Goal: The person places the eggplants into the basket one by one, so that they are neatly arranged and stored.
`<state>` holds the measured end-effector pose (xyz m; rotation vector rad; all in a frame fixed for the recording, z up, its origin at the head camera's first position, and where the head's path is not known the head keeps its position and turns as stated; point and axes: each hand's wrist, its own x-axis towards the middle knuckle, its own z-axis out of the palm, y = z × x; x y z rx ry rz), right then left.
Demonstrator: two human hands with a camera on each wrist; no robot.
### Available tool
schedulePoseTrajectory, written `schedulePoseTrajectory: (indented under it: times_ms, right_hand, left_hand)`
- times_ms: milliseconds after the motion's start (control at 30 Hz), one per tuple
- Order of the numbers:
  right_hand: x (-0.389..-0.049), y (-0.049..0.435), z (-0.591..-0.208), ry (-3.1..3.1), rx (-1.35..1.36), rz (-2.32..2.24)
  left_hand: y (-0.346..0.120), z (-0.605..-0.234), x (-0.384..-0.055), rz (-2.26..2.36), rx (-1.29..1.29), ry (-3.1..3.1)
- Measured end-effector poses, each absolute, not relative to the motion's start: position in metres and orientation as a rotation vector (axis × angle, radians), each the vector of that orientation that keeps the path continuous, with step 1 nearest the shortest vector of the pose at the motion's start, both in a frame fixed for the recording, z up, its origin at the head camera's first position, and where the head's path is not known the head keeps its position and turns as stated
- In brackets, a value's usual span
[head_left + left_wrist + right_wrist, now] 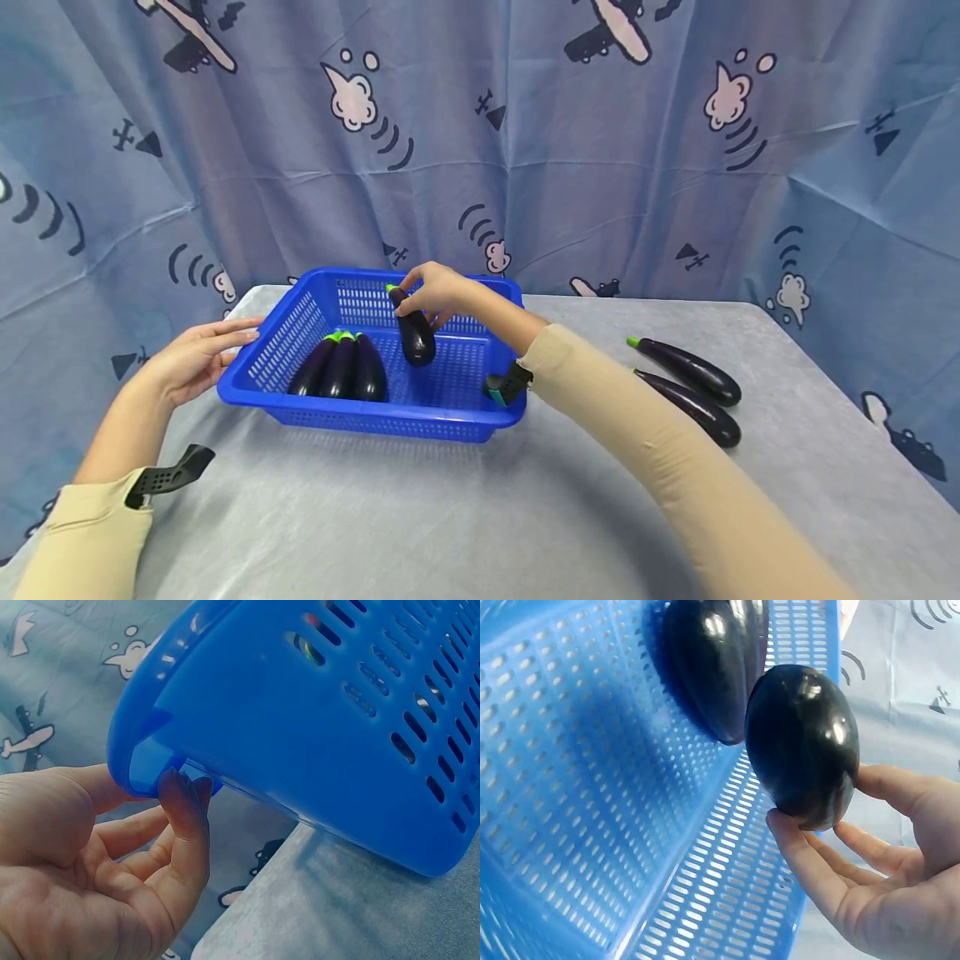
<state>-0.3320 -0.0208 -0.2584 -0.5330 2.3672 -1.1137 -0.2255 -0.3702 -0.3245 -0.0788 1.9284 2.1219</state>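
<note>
A dark purple eggplant (417, 340) with a green stem hangs tilted inside the blue plastic basket (375, 412), above its floor. My right hand (444, 292) pinches it near the stem end; the right wrist view shows fingers around the glossy eggplant (802, 742). Three more eggplants (339, 368) lie side by side in the left part of the basket, stems toward the back. At the basket's left end, my left hand (197, 354) holds the rim. The left wrist view shows the left hand (127, 862) with its fingers curled at the rim's underside.
Two eggplants (690, 371) lie on the grey table (420, 517) to the right of the basket, partly behind the right forearm. A blue patterned curtain (450, 150) hangs behind the table and along its sides.
</note>
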Motion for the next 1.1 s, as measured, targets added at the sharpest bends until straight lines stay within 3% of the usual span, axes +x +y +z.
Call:
schedulePoseTrajectory:
  times_ms: [1100]
  right_hand:
    - [-0.336,-0.045,-0.310,2.171,-0.483,-1.074]
  left_hand:
    - [-0.369,-0.325,-0.226,2.114,-0.087,1.941]
